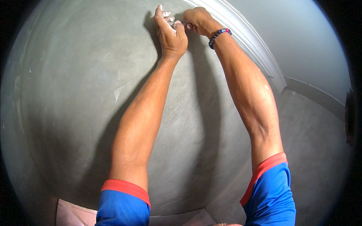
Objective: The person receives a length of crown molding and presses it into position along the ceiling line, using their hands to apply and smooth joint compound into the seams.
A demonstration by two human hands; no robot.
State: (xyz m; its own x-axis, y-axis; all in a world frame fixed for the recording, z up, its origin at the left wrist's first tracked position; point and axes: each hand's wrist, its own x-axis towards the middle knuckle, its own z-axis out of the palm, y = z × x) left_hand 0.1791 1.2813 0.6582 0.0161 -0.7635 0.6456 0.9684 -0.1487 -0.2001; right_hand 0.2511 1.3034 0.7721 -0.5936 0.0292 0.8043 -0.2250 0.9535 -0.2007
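Observation:
Both my arms reach up along a grey plastered wall point(102, 64) to the top of the head view. My left hand point(171, 39) is half curled, with its fingers apart and white paste on the tips and thumb. Beside it on the right, my right hand point(201, 20) is closed, its bent fingers pointing toward the left thumb. Whatever lies between the right fingers, if anything, is hidden. Just right of that hand runs a white moulding point(245, 30). A dark beaded bracelet point(218, 37) circles my right wrist.
A pale flat ceiling-like surface point(301, 37) spreads beyond the moulding at the upper right. Another grey wall point(301, 150) meets the first one at the right. Pinkish boards point(73, 214) show along the bottom edge. A dark object point(349, 116) stands at the far right rim.

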